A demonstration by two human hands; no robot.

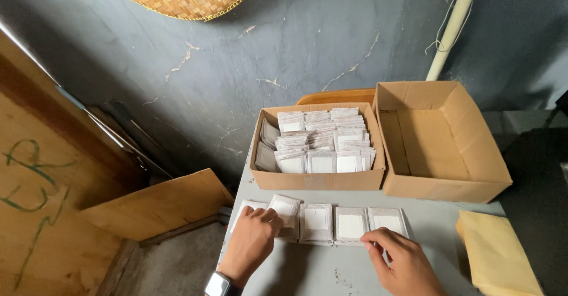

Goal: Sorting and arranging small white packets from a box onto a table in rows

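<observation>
Soft, even daylight, dimmer toward the upper left and right edges; faint shadows, sharp focus, slight wide-angle bending at frame edges.
</observation>
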